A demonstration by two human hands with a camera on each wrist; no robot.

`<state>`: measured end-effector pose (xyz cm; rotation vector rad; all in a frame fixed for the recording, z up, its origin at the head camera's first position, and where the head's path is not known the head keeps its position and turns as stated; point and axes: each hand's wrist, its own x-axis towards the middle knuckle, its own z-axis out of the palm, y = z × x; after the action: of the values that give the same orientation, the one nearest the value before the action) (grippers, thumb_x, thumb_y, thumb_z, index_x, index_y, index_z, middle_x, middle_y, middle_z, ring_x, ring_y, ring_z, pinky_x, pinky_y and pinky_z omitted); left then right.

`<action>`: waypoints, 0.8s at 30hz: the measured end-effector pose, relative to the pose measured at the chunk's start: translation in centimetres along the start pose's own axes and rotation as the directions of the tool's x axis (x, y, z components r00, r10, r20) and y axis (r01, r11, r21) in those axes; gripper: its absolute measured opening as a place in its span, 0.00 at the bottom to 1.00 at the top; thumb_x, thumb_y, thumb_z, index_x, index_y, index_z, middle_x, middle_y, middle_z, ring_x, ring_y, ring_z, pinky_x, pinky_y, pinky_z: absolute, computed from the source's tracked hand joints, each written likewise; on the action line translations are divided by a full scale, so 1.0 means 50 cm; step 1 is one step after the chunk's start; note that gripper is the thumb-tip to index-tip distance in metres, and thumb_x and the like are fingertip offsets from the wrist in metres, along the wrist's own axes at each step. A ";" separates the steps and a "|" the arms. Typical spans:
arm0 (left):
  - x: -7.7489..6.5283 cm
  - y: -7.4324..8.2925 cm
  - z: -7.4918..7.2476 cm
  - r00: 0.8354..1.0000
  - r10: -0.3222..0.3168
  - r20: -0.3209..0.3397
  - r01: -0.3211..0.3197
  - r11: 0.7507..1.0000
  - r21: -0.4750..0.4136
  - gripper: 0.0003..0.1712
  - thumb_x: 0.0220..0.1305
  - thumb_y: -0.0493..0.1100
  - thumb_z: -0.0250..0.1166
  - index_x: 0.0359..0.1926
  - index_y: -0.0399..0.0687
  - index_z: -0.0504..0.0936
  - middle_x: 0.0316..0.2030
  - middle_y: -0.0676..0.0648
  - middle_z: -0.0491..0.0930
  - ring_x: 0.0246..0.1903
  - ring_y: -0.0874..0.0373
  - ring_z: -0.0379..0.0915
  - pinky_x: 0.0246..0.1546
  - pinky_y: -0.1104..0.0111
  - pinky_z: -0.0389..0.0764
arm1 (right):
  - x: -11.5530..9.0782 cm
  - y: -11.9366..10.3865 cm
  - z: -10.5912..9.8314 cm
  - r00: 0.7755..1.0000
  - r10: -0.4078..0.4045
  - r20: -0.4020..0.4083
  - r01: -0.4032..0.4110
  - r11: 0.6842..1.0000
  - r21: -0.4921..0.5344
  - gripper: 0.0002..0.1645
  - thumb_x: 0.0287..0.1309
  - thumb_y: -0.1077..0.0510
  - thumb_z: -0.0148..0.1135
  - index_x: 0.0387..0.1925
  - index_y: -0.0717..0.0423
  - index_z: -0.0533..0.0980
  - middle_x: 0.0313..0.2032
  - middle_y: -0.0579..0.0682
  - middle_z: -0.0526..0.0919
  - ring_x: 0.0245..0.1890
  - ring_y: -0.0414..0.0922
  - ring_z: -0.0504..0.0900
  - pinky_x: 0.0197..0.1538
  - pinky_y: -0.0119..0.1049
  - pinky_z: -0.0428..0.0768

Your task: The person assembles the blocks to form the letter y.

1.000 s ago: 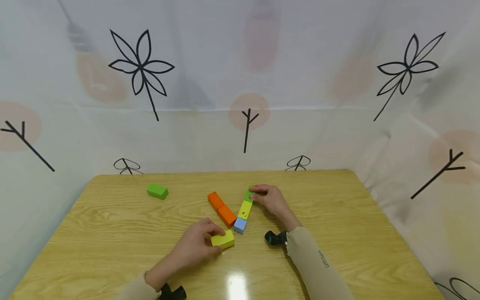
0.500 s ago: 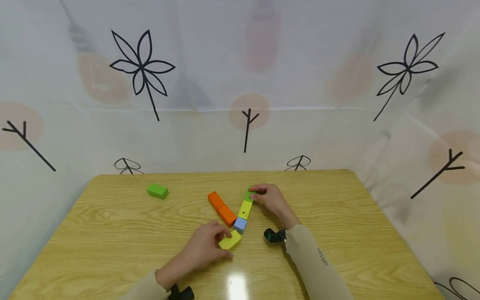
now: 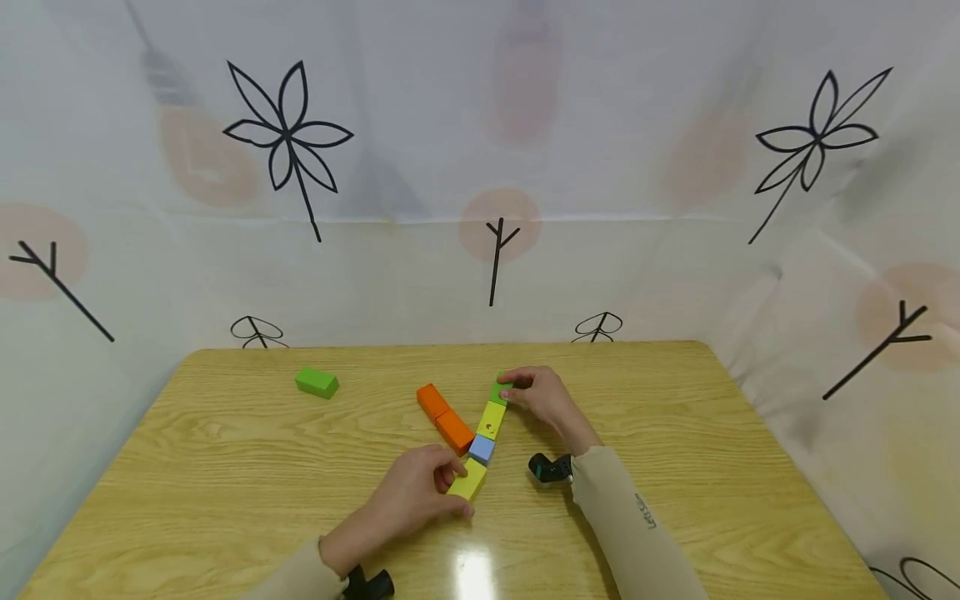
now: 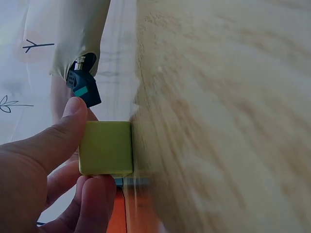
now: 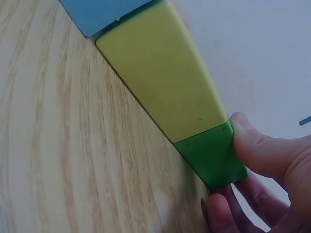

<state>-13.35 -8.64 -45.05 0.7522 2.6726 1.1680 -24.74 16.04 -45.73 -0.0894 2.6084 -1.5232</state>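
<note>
My left hand (image 3: 416,492) pinches a yellow block (image 3: 469,481) between thumb and fingers at the near end of a slanted row. Its square end face fills the middle of the left wrist view. Just beyond it lies a blue block (image 3: 482,450), apparently touching. A second yellow block (image 3: 491,420) with a small printed mark follows, then a green block (image 3: 500,390) at the far end. The right hand (image 3: 546,400) holds that green block, thumb on one side and fingers on the other. In the right wrist view the green block (image 5: 214,158) sits flush against the yellow one.
Two orange blocks (image 3: 445,418) lie end to end left of the row, angled so their near end meets the blue block. Another green block (image 3: 317,382) lies far left on the wooden table (image 3: 225,467). A patterned cloth (image 3: 405,167) hangs behind.
My left hand has moved right and turned the yellow block, bringing it from lying crosswise into line with the row, up against the blue block. The right hand stays on the green block.
</note>
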 end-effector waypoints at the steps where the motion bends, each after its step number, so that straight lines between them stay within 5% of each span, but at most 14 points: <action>1: 0.000 0.000 0.000 1.000 -0.003 0.000 0.003 1.000 -0.010 0.21 0.43 0.52 0.83 0.35 0.53 0.84 0.27 0.57 0.75 0.25 0.67 0.69 0.28 0.73 0.75 | 0.000 -0.002 -0.001 1.000 0.003 0.005 -0.003 1.000 -0.001 0.12 0.59 0.61 0.71 0.46 0.54 0.86 0.52 0.52 0.81 0.47 0.49 0.78 0.47 0.42 0.78; 24: 0.006 -0.005 0.004 1.000 -0.008 -0.015 0.007 0.998 -0.055 0.20 0.45 0.52 0.82 0.36 0.53 0.82 0.26 0.57 0.75 0.23 0.67 0.70 0.25 0.72 0.75 | 0.005 -0.015 -0.007 0.999 0.007 0.045 -0.004 0.997 -0.071 0.12 0.60 0.62 0.70 0.46 0.53 0.87 0.55 0.55 0.80 0.47 0.49 0.78 0.41 0.36 0.76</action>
<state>-13.67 -8.49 -45.34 0.7268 2.6417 1.2450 -25.03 15.94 -44.96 -0.1217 2.6256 -1.4103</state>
